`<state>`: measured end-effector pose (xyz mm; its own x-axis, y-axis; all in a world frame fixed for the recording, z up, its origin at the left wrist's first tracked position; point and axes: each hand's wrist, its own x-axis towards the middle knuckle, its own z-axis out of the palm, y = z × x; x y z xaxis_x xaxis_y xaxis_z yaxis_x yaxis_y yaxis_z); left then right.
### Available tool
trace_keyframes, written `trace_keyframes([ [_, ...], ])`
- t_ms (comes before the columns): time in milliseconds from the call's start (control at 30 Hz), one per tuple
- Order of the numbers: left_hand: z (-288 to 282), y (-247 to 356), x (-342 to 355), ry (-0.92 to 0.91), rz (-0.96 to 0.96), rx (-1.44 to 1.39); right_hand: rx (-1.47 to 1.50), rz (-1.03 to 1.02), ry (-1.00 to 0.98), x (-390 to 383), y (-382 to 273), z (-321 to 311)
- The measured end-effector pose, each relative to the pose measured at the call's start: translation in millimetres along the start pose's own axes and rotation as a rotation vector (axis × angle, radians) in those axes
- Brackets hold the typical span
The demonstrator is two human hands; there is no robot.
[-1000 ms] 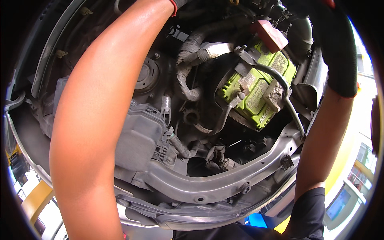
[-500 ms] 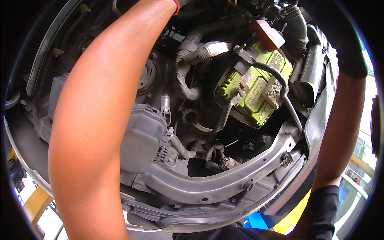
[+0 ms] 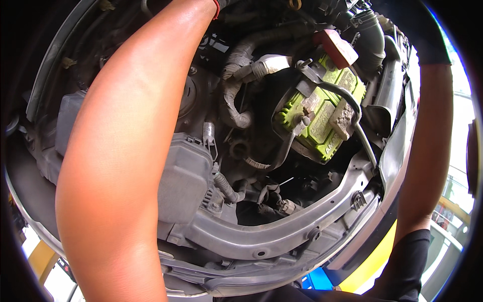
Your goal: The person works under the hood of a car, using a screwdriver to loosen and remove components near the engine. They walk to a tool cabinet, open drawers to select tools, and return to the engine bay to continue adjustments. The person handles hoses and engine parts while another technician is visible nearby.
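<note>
My left forearm crosses the left of the picture up to the top edge, ending at a red band at the wrist. The left hand lies beyond the edge. My right arm rises along the right rim to my right hand (image 3: 433, 43), covered in black, perhaps a glove; its fingers are lost in the dark. Between the arms sits a yellow-green car battery (image 3: 322, 110) with a red terminal cover (image 3: 338, 49). A dark hold-down bar (image 3: 347, 95) crosses it, and a rough stone-like lump (image 3: 342, 119) lies on top. A cable clamp (image 3: 302, 122) grips the near terminal.
Ribbed hoses (image 3: 234, 95) run left of the battery. A grey lidded box (image 3: 185, 176) stands beside my left forearm. The metal front crossmember (image 3: 261, 241) curves across the near side. An air duct (image 3: 370, 38) is at the far right, and yellow and blue things show below the bumper.
The view has shifted slightly. My right arm has moved up and a little left, its black covering now higher in the picture. The left forearm has shifted slightly left; the battery parts look unchanged.
</note>
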<state>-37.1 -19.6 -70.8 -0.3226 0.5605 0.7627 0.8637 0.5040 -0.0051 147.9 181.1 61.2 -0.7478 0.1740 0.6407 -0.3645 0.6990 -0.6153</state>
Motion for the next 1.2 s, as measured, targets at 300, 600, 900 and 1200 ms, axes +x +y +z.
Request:
trace_keyframes([
  [300, -23, 31, 6, -0.108, -0.226, -0.013, -0.038, 0.003, 0.036, -17, 0, 12],
  [600, -24, 2, -15, 0.143, -0.099, 0.215, 0.13, 0.026, 0.111, -11, 17, 49],
  [900, -23, 19, 1, 0.052, -0.178, 0.041, 0.129, 0.15, 0.153, 2, 48, 6],
  [1200, -15, 6, -7, 0.053, -0.189, 0.132, -0.361, -0.142, 0.396, -43, -23, 93],
])
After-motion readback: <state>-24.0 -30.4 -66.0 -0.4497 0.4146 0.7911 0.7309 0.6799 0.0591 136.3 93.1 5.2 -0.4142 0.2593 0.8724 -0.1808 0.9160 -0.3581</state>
